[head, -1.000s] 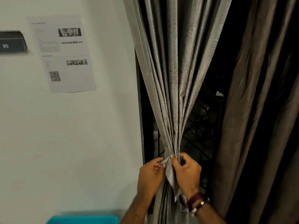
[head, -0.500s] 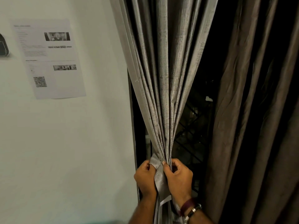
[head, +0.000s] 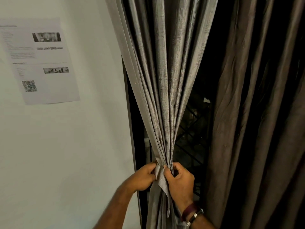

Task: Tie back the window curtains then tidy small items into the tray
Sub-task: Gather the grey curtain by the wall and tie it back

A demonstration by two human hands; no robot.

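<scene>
A grey textured curtain hangs gathered into a narrow bunch at the left side of the window. A strip of matching grey tie-back fabric wraps the bunch and dangles below it. My left hand grips the tie-back on the left side of the gathered curtain. My right hand pinches the tie-back on the right side, with a band and watch on that wrist. A second, brown curtain hangs loose at the right. No tray is in view.
A white wall fills the left, with a printed paper sheet stuck on it. Behind the curtains is a dark window with a diagonal metal grille.
The view has shifted to the right and up, so the blue object at the bottom edge and the dark sign at the left have left the frame. Both hands stay on the tie-back.
</scene>
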